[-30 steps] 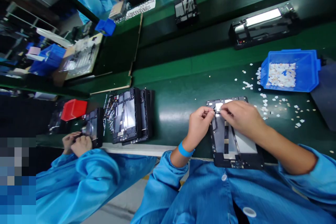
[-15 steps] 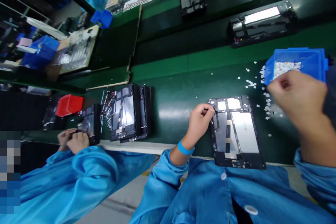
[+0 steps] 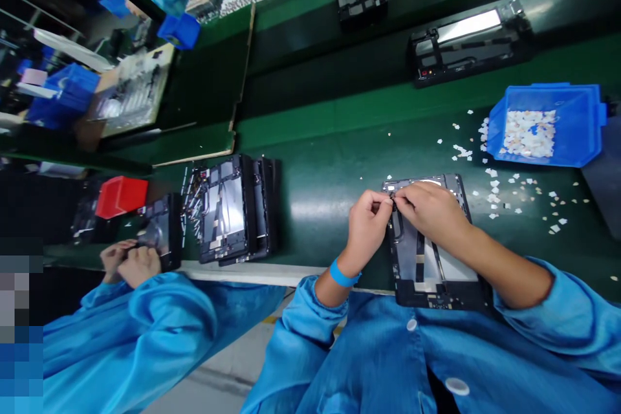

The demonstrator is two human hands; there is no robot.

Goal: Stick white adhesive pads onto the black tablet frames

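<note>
A black tablet frame (image 3: 436,272) lies on the green bench in front of me, its inner side up with grey metal panels. My left hand (image 3: 367,223) pinches at the frame's upper left corner, fingers closed on a small dark part there. My right hand (image 3: 429,210) rests over the frame's top edge, fingertips meeting the left hand's at that corner. What the right fingers hold is too small to tell. A blue band circles my left wrist.
A blue bin (image 3: 546,126) of small white pieces sits at the right, with white scraps (image 3: 504,197) strewn around it. A stack of black frames (image 3: 233,210) lies to the left. A co-worker's hands (image 3: 129,262) work on another frame beside a red bin (image 3: 121,197).
My right hand had swung out toward the blue bin half a second ago; it has come back to the frame's top left corner beside my left hand, which stayed put.
</note>
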